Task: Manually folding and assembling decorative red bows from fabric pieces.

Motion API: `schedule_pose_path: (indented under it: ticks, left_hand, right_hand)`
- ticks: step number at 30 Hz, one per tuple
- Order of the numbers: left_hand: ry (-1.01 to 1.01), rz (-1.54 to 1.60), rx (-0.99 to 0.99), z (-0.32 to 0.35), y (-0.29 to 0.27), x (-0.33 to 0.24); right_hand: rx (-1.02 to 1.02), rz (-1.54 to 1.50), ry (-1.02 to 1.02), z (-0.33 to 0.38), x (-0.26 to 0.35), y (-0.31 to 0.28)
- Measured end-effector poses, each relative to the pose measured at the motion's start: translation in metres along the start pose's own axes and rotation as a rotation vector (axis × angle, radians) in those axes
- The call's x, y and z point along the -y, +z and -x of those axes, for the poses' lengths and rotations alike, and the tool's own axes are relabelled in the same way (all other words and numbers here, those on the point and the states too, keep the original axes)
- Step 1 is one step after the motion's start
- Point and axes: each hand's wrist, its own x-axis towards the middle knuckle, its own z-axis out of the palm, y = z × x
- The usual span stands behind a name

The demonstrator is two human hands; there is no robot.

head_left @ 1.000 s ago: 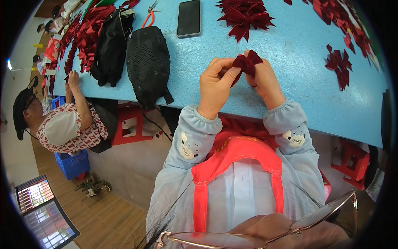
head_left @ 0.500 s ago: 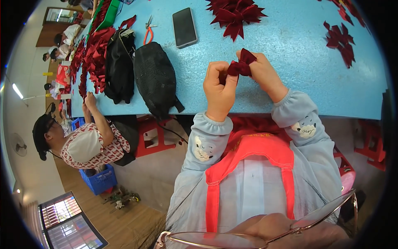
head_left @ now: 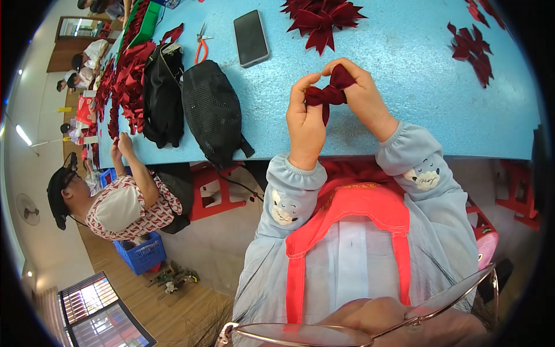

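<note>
Between both hands is a dark red velvet ribbon bow (head_left: 333, 93), held just over the near part of the blue table (head_left: 404, 87). My left hand (head_left: 304, 118) pinches the bow's left loop between thumb and fingers. On the other side, my right hand (head_left: 365, 95) grips the right loop, thumb in front and fingers behind. A short ribbon tail hangs below the knot. Beyond my hands lies a pile of finished-looking dark red bows (head_left: 324, 23), and another cluster of bows (head_left: 471, 53) is at the far right.
Left of my hands are a black phone (head_left: 251, 38), scissors with orange-red handles (head_left: 201, 49), a black mesh pouch (head_left: 212, 110) and a black bag (head_left: 163, 95). Farther left lie heaped red ribbons (head_left: 134, 81) and a green tray (head_left: 147, 26). A co-worker (head_left: 115, 196) sits at the left.
My left fingers have opened out from a tighter curl and shifted on the bow. The bow has turned, showing more of its left loop and a hanging tail.
</note>
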Motion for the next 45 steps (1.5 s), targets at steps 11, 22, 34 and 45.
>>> schedule_pose_path:
  ticks: [11,22,34,45]
  left_hand:
    - [0.059,-0.057,0.097,0.003,-0.003,0.002]
    - [0.000,0.153,-0.204,0.002,0.006,0.012]
    - [-0.241,0.313,-0.271,0.000,0.000,0.011]
    - [-0.344,0.378,-0.273,-0.006,0.001,0.015]
  right_hand:
    - [0.052,0.047,0.026,-0.001,0.002,-0.004]
    - [0.039,-0.065,0.067,0.003,-0.004,0.006]
    - [0.023,0.183,-0.051,0.004,-0.003,0.004]
    - [-0.148,0.300,-0.092,0.005,-0.012,0.004]
